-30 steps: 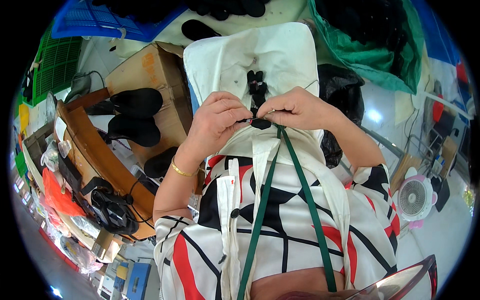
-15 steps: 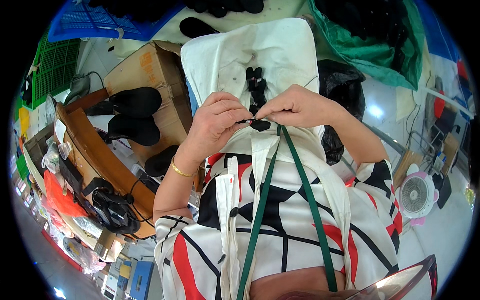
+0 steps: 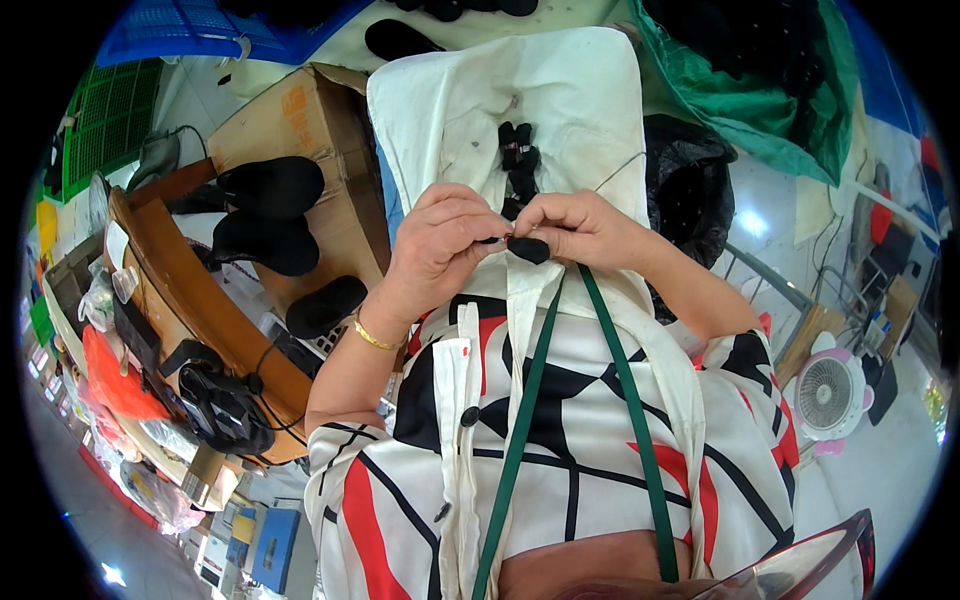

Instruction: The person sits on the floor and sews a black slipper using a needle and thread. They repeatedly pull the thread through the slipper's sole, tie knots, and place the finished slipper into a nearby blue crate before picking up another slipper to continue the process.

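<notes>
Over my lap lies a white cloth (image 3: 585,110), and both hands meet above its near part. My left hand (image 3: 447,240) is closed, its fingertips pinching a small black fabric piece (image 3: 528,250) with a tiny red spot at its edge. From the other side my right hand (image 3: 575,228) grips the same piece between thumb and fingers. A thin, dark, needle-like line (image 3: 622,171) sticks up beyond the right hand; whether the fingers hold it cannot be made out. Just past my fingertips, several small black fabric bundles (image 3: 517,150) lie in a row on the cloth.
To the left, black shoe-shaped pieces (image 3: 270,187) sit by a cardboard box (image 3: 330,150) and a wooden table edge (image 3: 215,310). A green sack (image 3: 725,125) with black items stands far right, above a black plastic bag (image 3: 700,200). A small fan (image 3: 830,393) is at the right.
My right hand has turned, its index finger now more bent, and the black fabric piece shows a little farther right. The view has shifted slightly.
</notes>
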Demonstrator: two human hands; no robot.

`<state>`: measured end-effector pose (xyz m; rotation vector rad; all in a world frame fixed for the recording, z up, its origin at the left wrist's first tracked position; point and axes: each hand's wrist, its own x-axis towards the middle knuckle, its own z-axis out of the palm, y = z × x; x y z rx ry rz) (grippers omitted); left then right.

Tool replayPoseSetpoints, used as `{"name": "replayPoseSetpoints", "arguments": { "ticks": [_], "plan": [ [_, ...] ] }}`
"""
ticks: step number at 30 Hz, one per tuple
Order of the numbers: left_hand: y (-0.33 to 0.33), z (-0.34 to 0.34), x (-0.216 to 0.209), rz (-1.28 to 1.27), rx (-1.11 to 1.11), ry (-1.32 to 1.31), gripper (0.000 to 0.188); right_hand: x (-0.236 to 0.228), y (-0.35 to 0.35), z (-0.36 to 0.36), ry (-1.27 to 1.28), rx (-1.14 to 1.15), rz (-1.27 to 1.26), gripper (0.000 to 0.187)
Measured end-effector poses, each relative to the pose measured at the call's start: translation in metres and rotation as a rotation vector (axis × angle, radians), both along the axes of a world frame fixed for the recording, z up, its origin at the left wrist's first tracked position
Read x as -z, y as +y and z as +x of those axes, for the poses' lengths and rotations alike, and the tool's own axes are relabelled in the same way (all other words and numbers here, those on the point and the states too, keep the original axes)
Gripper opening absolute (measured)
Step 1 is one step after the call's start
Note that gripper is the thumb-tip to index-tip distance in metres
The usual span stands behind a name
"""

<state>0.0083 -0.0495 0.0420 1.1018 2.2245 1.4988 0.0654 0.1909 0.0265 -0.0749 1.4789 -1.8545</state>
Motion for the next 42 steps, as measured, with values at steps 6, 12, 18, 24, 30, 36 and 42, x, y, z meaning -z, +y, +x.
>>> {"name": "replayPoseSetpoints", "arguments": {
  "ticks": [6, 12, 18, 24, 30, 36, 42],
  "plan": [
    [0.002, 0.0, -0.001, -0.001, 0.021, -0.038, 0.025, -0.006, -0.005, -0.001, -0.171, 0.034, -0.003, 0.024],
    [0.005, 0.004, 0.008, 0.007, 0.065, -0.162, 0.024, -0.016, -0.007, -0.01, -0.139, -0.041, 0.064, 0.045],
    [0.006, 0.007, 0.016, -0.136, -0.064, -0.254, 0.016, -0.003, -0.004, -0.018, 0.334, 0.069, 0.541, 0.028],
    [0.008, 0.005, 0.016, -0.188, -0.103, -0.17, 0.013, -0.001, -0.018, -0.017, 1.152, -0.014, 0.797, 0.011],
    [0.01, 0.006, 0.025, -0.189, -0.12, -0.026, 0.013, -0.026, -0.043, -0.014, 1.337, 0.151, 0.492, 0.009],
    [0.001, -0.008, 0.027, -0.221, -0.225, 0.054, 0.014, -0.015, 0.029, -0.023, -0.106, 0.568, -0.361, 0.015],
    [-0.028, -0.017, 0.03, -0.264, -0.295, 0.169, 0.011, -0.035, 0.266, -0.007, 0.167, 1.394, -0.357, 0.013]
  ]
}}
